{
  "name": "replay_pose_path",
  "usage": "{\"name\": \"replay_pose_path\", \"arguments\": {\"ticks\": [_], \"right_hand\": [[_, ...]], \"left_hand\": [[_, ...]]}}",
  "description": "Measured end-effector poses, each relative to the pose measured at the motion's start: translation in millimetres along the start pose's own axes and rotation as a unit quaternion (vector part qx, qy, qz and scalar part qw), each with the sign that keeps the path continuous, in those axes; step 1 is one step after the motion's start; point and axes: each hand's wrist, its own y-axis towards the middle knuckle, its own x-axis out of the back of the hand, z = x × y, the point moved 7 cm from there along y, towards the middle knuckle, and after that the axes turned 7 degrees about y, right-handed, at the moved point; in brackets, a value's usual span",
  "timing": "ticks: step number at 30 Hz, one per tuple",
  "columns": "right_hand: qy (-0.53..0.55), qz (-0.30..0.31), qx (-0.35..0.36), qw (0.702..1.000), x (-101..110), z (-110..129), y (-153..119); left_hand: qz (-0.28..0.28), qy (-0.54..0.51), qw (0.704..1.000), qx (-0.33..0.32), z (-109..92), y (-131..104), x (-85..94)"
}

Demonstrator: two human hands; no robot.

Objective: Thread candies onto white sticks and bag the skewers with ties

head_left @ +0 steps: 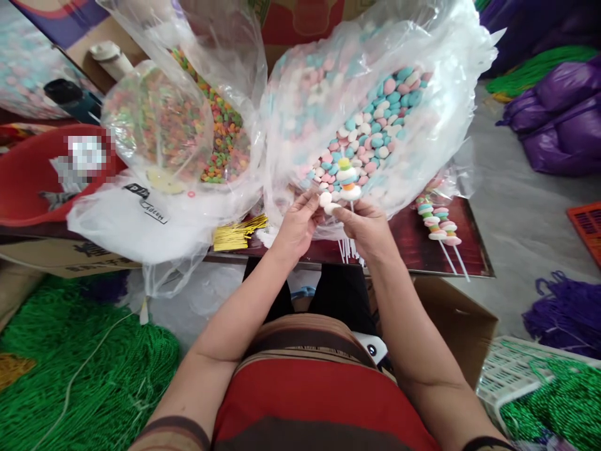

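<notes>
My left hand (300,224) pinches a small white candy (325,199) between thumb and fingers. A second white candy (332,208) sits at the fingertips of my right hand (366,227), touching or nearly touching the first. Upright from my right hand rises a stick strung with candies (348,178), green-yellow at the top, then white, blue, orange and white. Behind both hands lies an open clear bag of pink, blue and white candies (370,141). To its left is a bag of small colourful ring candies (225,138).
Two filled candy sticks (437,220) lie on the dark red table (469,250) at right. Yellow ties (237,234) and white sticks (348,250) are near the front edge. A red basin (28,178) stands left; a white crate (502,369) is low right.
</notes>
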Motion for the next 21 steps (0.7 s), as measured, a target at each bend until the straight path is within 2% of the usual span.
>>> {"name": "replay_pose_path", "arguments": {"ticks": [5,10,14,21], "right_hand": [[0.054,0.013,0.011,0.998,-8.0,-7.1,-9.0],[-0.020,-0.009,0.054,0.998,-1.4,1.3,-14.6],[-0.068,-0.018,0.044,0.997,0.1,3.2,-18.7],[-0.042,-0.032,0.017,0.998,-1.3,-6.8,-22.6]], "left_hand": [[0.004,0.140,0.988,-0.065,1.3,-6.6,-3.6],[0.037,0.298,0.947,-0.115,-7.7,-14.5,-4.5],[0.093,0.302,0.942,-0.116,-9.6,-19.9,-9.5],[0.085,0.274,0.955,-0.078,-2.1,-19.8,-5.0]]}}
